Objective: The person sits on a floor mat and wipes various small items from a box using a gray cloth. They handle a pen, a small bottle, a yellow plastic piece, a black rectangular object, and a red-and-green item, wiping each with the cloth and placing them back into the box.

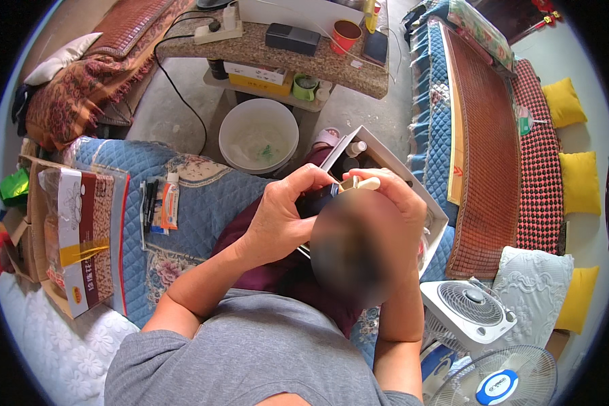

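My left hand (279, 213) is raised over my lap, its thumb and forefinger around a dark blue item (327, 192) that is partly hidden. Close beside it, my right hand (401, 198) holds a small box-like item (349, 183), with a cream-coloured rounded piece (368, 184) at its fingertips. A blurred round patch covers part of the right hand and whatever lies below it. Under both hands, an open white box (439, 223) rests at my lap, tilted in view. Inside it a white-capped bottle (356, 148) shows near the far corner.
A white bucket (259, 134) stands on the floor before a granite-patterned table (294, 56). On the blue quilted cover (208, 203) at left lie pens (151, 203) and an orange-and-white tube (170, 203), beside a large carton (81, 243). Two fans (469, 304) stand at lower right.
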`<action>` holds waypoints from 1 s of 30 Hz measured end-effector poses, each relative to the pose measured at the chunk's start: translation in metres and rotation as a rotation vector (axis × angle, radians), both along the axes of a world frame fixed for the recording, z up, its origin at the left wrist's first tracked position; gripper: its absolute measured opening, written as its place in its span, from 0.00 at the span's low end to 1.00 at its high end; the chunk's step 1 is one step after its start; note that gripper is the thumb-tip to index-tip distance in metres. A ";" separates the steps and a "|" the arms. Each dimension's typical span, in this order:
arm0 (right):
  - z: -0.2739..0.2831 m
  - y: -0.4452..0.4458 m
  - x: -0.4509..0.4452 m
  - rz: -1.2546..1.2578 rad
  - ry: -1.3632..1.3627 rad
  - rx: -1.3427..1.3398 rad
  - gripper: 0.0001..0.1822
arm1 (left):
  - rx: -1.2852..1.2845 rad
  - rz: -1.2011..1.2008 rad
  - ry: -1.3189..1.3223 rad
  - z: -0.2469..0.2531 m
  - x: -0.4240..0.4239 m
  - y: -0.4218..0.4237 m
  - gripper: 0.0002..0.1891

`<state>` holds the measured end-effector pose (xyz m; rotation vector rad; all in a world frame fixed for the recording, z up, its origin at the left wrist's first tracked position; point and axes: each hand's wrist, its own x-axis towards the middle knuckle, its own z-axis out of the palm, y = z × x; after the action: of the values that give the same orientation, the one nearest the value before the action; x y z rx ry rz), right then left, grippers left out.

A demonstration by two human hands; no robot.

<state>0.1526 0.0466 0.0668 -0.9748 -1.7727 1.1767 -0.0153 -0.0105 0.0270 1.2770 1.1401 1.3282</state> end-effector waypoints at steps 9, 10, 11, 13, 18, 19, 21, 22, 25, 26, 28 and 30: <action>0.015 0.020 0.047 -0.241 0.880 -0.036 0.23 | 0.345 0.097 0.042 -0.006 -0.010 0.004 0.22; 0.013 0.019 0.050 -0.138 0.905 -0.102 0.25 | 0.378 0.116 0.049 -0.003 -0.010 0.004 0.22; 0.008 0.019 0.052 -0.148 0.918 -0.117 0.24 | 0.411 0.134 0.056 -0.002 -0.010 0.003 0.22; -0.005 0.016 0.054 -0.177 0.948 -0.144 0.23 | 0.463 0.076 0.113 0.002 -0.016 0.002 0.22; -0.012 0.010 0.049 -0.087 1.052 -0.322 0.25 | 0.514 0.049 0.043 0.018 -0.015 -0.004 0.25; -0.013 0.009 0.046 -0.096 1.057 -0.348 0.25 | 0.537 0.035 0.032 0.023 -0.015 -0.006 0.26; -0.014 0.007 0.043 -0.115 1.064 -0.391 0.25 | 0.545 0.021 0.059 0.027 -0.015 -0.008 0.27; -0.016 0.007 0.041 -0.129 1.054 -0.385 0.24 | 0.549 0.023 0.077 0.028 -0.015 -0.008 0.27; -0.021 0.006 0.036 -0.168 1.025 -0.377 0.23 | 0.516 0.063 0.111 0.024 -0.013 -0.007 0.25; -0.020 0.005 0.034 -0.179 1.014 -0.383 0.22 | 0.492 0.072 0.120 0.022 -0.014 -0.007 0.24; -0.021 0.005 0.034 -0.169 1.022 -0.396 0.21 | 0.468 0.104 0.139 0.020 -0.013 -0.007 0.23; -0.019 0.005 0.033 -0.176 1.008 -0.382 0.20 | 0.404 0.116 0.105 0.012 -0.012 -0.004 0.24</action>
<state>0.1855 0.0519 0.0474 -0.5373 -0.6689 1.5381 -0.0276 -0.0145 0.0392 1.6054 1.0628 1.6521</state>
